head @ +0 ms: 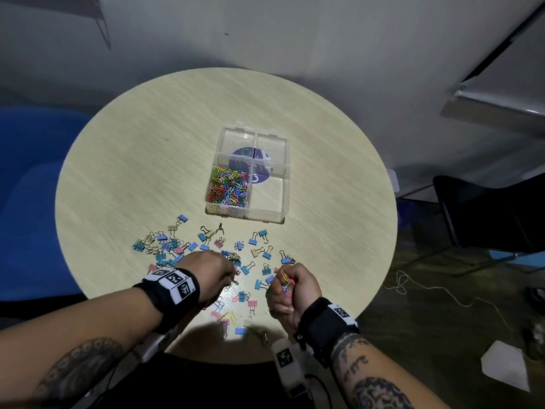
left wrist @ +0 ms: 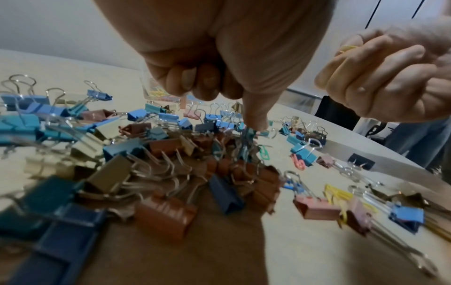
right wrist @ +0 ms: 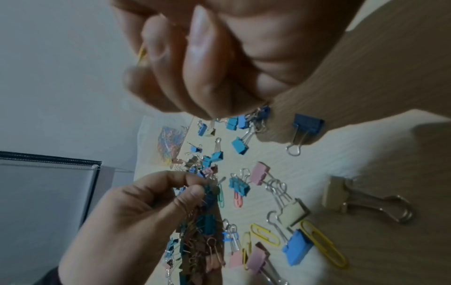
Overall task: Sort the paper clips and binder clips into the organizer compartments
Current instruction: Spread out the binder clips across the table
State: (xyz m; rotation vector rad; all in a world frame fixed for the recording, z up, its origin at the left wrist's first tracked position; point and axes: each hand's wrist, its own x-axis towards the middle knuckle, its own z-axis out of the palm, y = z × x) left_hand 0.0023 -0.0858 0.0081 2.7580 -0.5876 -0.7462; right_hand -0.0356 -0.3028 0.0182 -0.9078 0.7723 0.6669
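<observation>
A: Left hand [head: 213, 271] is down in the pile of small coloured metal binder clips [head: 188, 249] on the round pale wood-grain table [head: 141, 160]. How is the grip?

B: Closed to a pinch. From the wrist view, thumb and forefinger [left wrist: 253, 113] nip something thin among the wire handles, other fingers curled under. I cannot tell exactly which piece it is pinching.

A: And the right hand [head: 287, 290]?

B: Raised just above the table's near edge, curled into a loose fist around a few coloured wire paper clips [head: 285, 283]; a yellow one pokes out at the top, red and blue below.

A: Where's the box?

B: The clear plastic four-compartment organizer [head: 267, 214] sits beyond the pile, toward the table's middle. Its near-left compartment is heaped with paper clips of many colours. The other three show only a round blue sticker through the clear base.

A: Loose strays?

B: Yes, yellow, pink and green paper clips lie among the binder clips between the two hands.
</observation>
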